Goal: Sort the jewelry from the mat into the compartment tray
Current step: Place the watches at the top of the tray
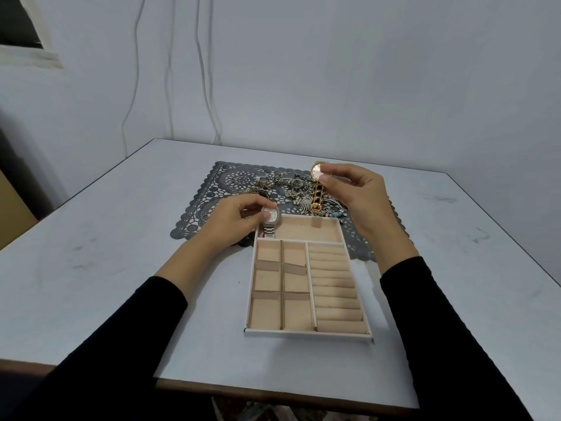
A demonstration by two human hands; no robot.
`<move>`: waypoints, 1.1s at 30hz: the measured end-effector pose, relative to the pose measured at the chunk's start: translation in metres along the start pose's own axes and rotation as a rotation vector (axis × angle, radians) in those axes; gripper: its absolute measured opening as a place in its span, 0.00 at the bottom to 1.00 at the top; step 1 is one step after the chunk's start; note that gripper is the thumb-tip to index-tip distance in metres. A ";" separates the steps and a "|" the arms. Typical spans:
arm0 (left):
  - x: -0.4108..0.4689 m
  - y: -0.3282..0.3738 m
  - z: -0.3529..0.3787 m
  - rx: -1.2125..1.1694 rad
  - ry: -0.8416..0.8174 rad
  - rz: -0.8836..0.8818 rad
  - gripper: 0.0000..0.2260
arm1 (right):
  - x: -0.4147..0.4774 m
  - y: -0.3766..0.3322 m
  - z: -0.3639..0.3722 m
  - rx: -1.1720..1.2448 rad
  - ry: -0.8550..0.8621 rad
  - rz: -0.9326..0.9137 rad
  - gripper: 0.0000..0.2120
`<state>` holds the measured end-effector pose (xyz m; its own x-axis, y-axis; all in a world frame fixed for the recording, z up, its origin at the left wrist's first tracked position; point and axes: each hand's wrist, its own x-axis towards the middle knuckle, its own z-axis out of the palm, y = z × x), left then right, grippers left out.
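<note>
A beige compartment tray [308, 335] lies on the table, its far end overlapping a dark lace mat [212, 189]. My left hand [233, 220] pinches a silver watch [270, 218] by its face; the band hangs down at the tray's far left corner. My right hand [355, 192] pinches a gold watch [317, 185] by its round face, lifted above the mat with its band dangling over the pile. A heap of rings, chains and other jewelry [285, 186] is spread on the mat behind the tray.
The tray has a wide far compartment [309, 229], several small square cells on the left [280, 284] and ring rolls on the right [334, 287]. The white table [106, 268] ends at a front edge near me. Cables hang down the wall behind.
</note>
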<state>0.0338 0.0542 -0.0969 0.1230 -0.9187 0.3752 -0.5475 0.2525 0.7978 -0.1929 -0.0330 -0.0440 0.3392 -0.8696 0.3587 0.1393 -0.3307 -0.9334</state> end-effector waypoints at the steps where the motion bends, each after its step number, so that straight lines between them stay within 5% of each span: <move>1: 0.001 -0.001 0.000 0.006 -0.002 -0.009 0.09 | 0.000 0.000 0.000 0.004 0.003 0.002 0.11; 13: -0.007 -0.002 0.001 0.087 -0.003 -0.035 0.10 | -0.001 0.002 -0.001 0.043 -0.009 0.010 0.11; 24: -0.031 -0.015 -0.011 0.641 -0.010 -0.177 0.21 | -0.009 -0.002 0.002 0.129 -0.021 0.021 0.13; 33: -0.036 -0.016 -0.013 0.624 -0.050 -0.185 0.24 | -0.017 0.003 0.012 0.147 -0.076 0.060 0.12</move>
<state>0.0493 0.0875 -0.1171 0.2315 -0.9468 0.2236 -0.9003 -0.1213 0.4181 -0.1876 -0.0147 -0.0530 0.4196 -0.8540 0.3075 0.2491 -0.2174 -0.9438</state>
